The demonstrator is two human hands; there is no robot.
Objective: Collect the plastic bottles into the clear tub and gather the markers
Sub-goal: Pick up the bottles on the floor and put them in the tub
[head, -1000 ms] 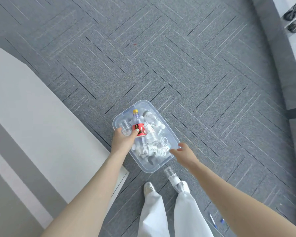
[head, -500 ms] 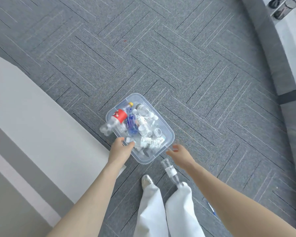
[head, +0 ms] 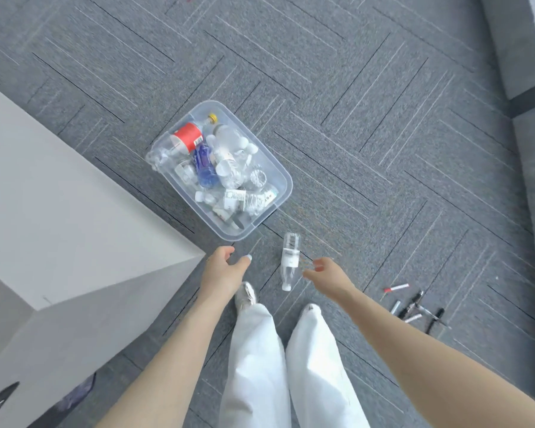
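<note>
The clear tub [head: 283,177] sits on the grey carpet, filled with several plastic bottles, one with a red label [head: 186,139] and one blue [head: 203,163]. One clear bottle [head: 290,261] lies loose on the carpet just below the tub's near corner. My left hand [head: 224,268] hovers empty below the tub, fingers relaxed, apart from its rim. My right hand [head: 323,273] is beside the loose bottle, just right of it, fingers loosely curled and holding nothing. Several markers [head: 413,307] lie scattered on the carpet at the right, one with a red tip [head: 396,287].
A pale grey block-shaped counter [head: 59,227] fills the left side, its corner close to my left hand. My white trouser legs and shoes [head: 246,296] stand below the hands. A grey ledge [head: 519,72] runs along the right edge.
My left hand has let go of the tub's rim and both hands have drawn back toward me. The red-label bottle now lies in the tub. The view has tilted down, revealing the markers.
</note>
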